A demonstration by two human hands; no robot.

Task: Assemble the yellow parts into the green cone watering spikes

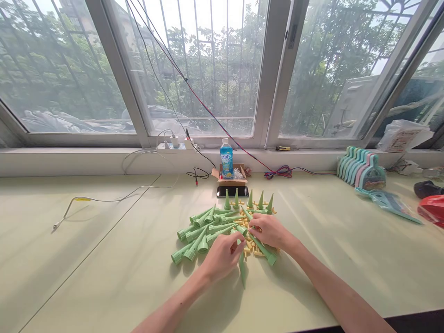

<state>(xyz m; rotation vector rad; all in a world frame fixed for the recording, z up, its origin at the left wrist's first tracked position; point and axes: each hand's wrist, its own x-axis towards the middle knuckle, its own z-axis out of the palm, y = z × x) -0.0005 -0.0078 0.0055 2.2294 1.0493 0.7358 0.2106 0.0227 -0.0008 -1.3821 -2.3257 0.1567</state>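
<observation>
Just left of centre on the table lies a pile of hollow green plastic cones [194,236], and small yellow pegs [250,244] are heaped at its right side. My left hand [222,258] is closed on a green cone [242,270] whose narrow tip points toward me; the fingers partly cover it. Over the yellow pegs, my right hand [268,230] has its thumb and fingers pinched together. What they hold is too small to make out. Another long green cone [265,251] lies slanted below the right hand. Several green cones [250,200] stand upright behind the pile.
A black phone [232,191] lies behind the cones, before a small cardboard box [239,182] and a blue bottle [226,159]. A white cable [104,200] crosses the left table. Pastel plastic hangers [362,169] stand at the right, near a red object [432,210].
</observation>
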